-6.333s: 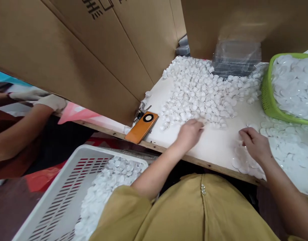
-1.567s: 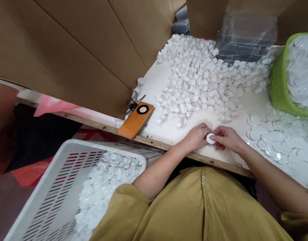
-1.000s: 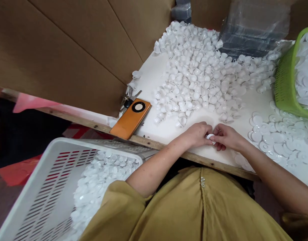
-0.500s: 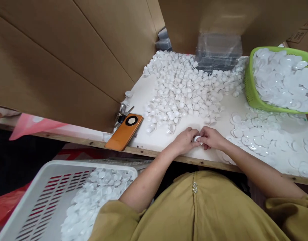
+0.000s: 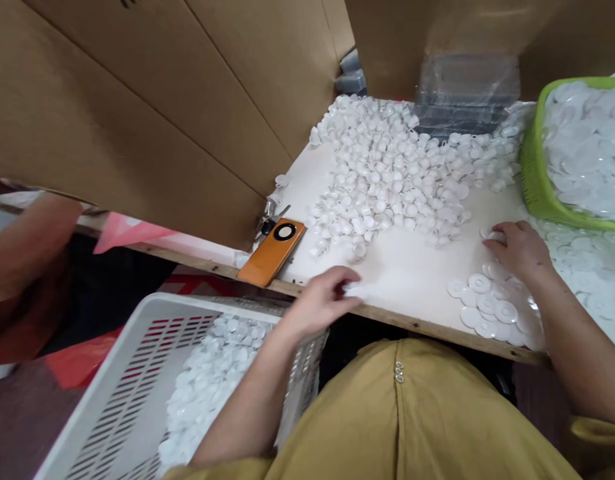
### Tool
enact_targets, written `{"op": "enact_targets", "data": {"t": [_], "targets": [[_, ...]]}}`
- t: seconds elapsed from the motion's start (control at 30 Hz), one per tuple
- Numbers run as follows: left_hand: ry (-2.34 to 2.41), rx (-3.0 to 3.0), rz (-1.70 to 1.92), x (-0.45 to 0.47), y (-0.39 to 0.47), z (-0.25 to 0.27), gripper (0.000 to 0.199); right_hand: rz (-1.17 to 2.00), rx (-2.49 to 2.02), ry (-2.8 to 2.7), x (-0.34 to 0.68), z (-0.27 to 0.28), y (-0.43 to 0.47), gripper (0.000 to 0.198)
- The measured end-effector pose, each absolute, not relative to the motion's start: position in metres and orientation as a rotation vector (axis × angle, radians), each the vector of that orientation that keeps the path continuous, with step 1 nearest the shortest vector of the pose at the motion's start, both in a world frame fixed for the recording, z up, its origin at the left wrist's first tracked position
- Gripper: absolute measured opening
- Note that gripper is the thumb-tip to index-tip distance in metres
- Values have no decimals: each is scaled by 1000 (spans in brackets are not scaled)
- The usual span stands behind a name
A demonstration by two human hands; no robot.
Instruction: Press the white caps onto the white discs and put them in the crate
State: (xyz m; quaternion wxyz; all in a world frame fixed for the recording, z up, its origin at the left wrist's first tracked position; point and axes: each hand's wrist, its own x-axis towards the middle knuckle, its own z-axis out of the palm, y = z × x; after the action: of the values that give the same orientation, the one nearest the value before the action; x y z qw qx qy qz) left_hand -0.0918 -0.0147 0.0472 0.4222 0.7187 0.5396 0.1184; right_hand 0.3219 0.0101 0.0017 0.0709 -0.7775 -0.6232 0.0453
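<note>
2 hands (image 5: 324, 301) are apart, the right (image 5: 524, 252) pinching 1 white disc (image 5: 491, 235).

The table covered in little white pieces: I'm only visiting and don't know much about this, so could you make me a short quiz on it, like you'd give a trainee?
1. Where does the orange phone lie?
A) In a basket
B) At the front edge of the table
C) On the floor

2. True or false: the right hand has a round white piece at its fingertips, and is well apart from the left hand.

3. Fill in the colour: the basket at the right of the picture, heaped with white pieces, is ____.

Key: 1. B. 2. True. 3. Green.
</note>
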Motion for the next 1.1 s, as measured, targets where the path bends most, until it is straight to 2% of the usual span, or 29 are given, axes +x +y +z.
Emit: {"op": "enact_targets", "data": {"t": [0.17, 0.27, 0.37, 0.43, 0.53, 0.67, 0.77, 0.97, 1.1], "targets": [[1808, 1680, -246, -244, -52, 70, 37, 296, -2269, -1779, 321, 3, 5, 21], [2049, 1668, -300, -274, -66, 65, 44, 593, -2114, -1620, 307, 12, 1, 26], [2078, 1750, 26, -229, -55, 53, 52, 909, -1850, -1538, 280, 19, -4, 31], [2020, 1806, 261, -177, -37, 42, 48, 1042, -1721, -1536, 259, 21, -8, 31], [1895, 1958, 414, -106, -5, 21, 43, 1177, -1601, -1513, 238, 22, -15, 33], [1791, 2119, 437, -67, 19, 0, 37, 1300, -1550, -1434, 233, 20, -25, 33], [1782, 2125, 369, -68, 18, 4, 30, 1334, -1564, -1384, 236, 16, -28, 33], [1552, 2311, 118, -52, -2, 31, 27, 1411, -1575, -1281, 229, 13, -27, 35], [1381, 2329, 137, -19, -4, 17, 32, 1493, -1554, -1297, 219, 18, -27, 29]]}}
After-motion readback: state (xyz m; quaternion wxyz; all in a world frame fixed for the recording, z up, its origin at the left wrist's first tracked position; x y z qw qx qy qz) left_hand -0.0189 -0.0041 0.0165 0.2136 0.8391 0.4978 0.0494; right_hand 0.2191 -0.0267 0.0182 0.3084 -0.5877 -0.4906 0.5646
